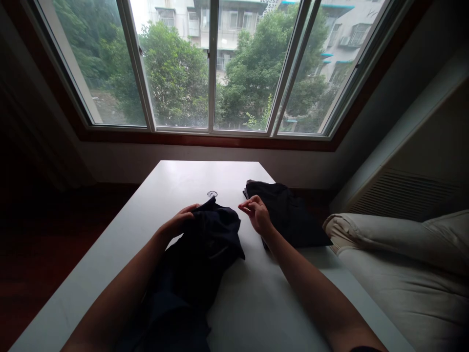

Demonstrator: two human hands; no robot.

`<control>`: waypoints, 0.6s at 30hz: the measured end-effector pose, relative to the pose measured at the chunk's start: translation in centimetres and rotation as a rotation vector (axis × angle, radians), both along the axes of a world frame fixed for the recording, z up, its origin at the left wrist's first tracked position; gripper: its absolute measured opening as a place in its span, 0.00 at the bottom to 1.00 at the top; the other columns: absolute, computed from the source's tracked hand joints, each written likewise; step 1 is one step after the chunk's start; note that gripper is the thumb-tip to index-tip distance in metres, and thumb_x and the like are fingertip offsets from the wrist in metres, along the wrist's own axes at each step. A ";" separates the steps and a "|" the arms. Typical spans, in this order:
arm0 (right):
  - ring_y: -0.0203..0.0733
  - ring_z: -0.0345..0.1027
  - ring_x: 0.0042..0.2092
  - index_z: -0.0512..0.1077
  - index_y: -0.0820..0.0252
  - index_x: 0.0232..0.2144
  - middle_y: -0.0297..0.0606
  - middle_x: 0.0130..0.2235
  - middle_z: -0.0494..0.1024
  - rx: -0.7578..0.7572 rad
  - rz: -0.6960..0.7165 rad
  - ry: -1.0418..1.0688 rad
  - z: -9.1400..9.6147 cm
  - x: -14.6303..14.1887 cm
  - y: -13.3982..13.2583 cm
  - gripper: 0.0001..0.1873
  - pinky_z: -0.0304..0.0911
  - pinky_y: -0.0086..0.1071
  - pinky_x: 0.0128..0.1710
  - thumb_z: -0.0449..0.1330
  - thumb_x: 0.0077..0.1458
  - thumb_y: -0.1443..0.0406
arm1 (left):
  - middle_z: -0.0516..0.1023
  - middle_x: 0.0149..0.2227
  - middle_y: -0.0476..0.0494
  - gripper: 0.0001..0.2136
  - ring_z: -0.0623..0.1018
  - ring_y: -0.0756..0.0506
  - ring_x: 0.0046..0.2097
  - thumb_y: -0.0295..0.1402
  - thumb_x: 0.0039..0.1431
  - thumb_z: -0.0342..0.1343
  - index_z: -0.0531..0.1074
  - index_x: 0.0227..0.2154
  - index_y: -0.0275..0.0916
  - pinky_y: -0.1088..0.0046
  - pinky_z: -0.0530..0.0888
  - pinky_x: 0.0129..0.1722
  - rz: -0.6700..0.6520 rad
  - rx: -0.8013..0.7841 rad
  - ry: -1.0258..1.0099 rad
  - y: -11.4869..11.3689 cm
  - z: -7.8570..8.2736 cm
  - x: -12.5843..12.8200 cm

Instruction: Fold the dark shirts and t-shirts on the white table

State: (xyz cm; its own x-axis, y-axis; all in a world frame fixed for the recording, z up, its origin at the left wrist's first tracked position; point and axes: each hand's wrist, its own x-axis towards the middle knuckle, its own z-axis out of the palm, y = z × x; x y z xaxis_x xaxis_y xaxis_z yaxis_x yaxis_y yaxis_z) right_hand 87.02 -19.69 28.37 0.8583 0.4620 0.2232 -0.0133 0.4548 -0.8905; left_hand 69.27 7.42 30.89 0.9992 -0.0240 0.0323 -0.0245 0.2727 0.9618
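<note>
A dark navy piece of cloth [210, 244], which looks like a garment, lies bunched on the white table and runs down toward me. My left hand [180, 221] is closed on its upper left edge, with the fingertips partly hidden by the folds. My right hand [256, 213] is raised just right of the cloth, apart from it, with thumb and fingers pinched together. Whatever is in that pinch, if anything, is too small to make out. Just beyond the cloth lies a small object with thin dark loops [212, 194], its lower part hidden.
A folded stack of dark cloth [293, 215] rests at the table's right edge, behind my right hand. The white table [120, 259] reaches toward a wide window [212, 73]. A pale padded seat [399, 274] stands along the right side.
</note>
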 end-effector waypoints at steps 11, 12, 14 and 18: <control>0.39 0.68 0.32 0.76 0.58 0.36 0.33 0.30 0.77 -0.526 0.228 -0.558 -0.5 -4.1 1.2 0.09 0.63 0.33 0.34 0.59 0.60 0.59 | 0.70 0.35 0.53 0.15 0.67 0.54 0.30 0.24 0.44 0.63 0.61 0.29 0.40 0.79 0.65 0.29 0.271 -0.083 -0.160 -0.6 0.5 1.2; 0.39 0.69 0.33 0.76 0.57 0.40 0.34 0.31 0.77 -0.606 0.275 -0.586 -0.6 -4.5 1.4 0.12 0.63 0.33 0.34 0.60 0.61 0.56 | 0.70 0.35 0.53 0.14 0.67 0.54 0.30 0.24 0.43 0.63 0.62 0.29 0.39 0.79 0.65 0.29 0.293 -0.072 -0.173 -0.6 0.5 1.2; 0.39 0.69 0.33 0.75 0.56 0.47 0.33 0.33 0.77 -0.744 0.338 -0.580 -1.2 -5.0 1.8 0.20 0.62 0.32 0.34 0.64 0.59 0.51 | 0.70 0.35 0.53 0.13 0.67 0.54 0.31 0.24 0.43 0.62 0.63 0.28 0.39 0.79 0.65 0.30 0.324 -0.040 -0.195 -0.9 0.7 1.1; 0.38 0.67 0.31 0.71 0.57 0.47 0.31 0.32 0.75 -0.780 0.488 -0.442 -1.8 -5.3 2.2 0.23 0.61 0.29 0.29 0.66 0.56 0.50 | 0.72 0.37 0.51 0.10 0.70 0.52 0.33 0.25 0.44 0.62 0.67 0.30 0.39 0.78 0.67 0.33 0.293 0.067 -0.208 -1.8 1.0 0.7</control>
